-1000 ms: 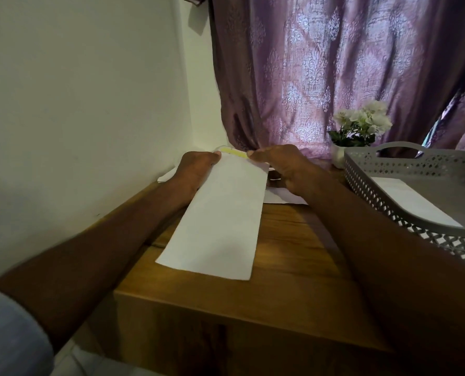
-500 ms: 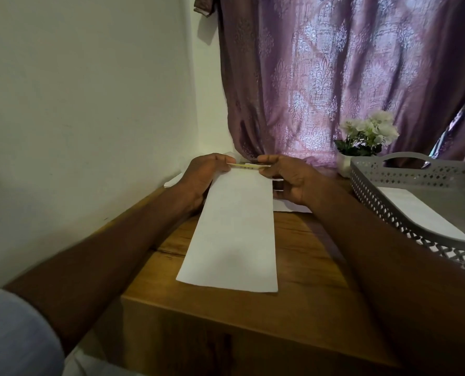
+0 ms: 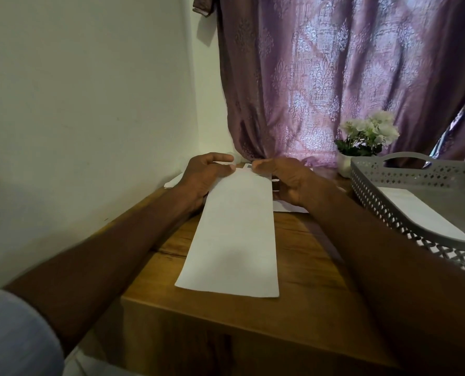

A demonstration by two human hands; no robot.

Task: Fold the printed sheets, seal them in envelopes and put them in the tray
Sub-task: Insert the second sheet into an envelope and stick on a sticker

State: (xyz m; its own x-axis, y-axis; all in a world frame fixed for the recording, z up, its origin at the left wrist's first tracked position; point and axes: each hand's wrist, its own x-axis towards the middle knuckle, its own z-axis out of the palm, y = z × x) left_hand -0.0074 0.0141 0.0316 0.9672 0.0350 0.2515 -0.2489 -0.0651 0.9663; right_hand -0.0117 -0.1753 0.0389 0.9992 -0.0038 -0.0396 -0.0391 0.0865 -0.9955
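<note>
Wooden table (image 3: 302, 270) set in a room corner, with a pale wall (image 3: 84, 104) on the left and a purple patterned curtain (image 3: 334, 77) hanging at the far side. A long white envelope (image 3: 234, 237) lies flat on the table, running from the near edge away toward the curtain. Both hands meet at its far end. The left hand (image 3: 207, 175) grips the far left corner, fingers curled over the edge; the right hand (image 3: 285, 180) pinches the far right corner between thumb and fingers. More white sheets (image 3: 289, 207) lie under and beyond the hands, partly hidden. On the right stands a grey perforated tray (image 3: 405, 185) with a handle, and a white envelope in tray (image 3: 418, 210) rests flat on its floor. Just beyond the tray, near the curtain, sits a small white pot of white flowers (image 3: 367, 134). A light blue sleeve (image 3: 14, 335) shows at the near left.
</note>
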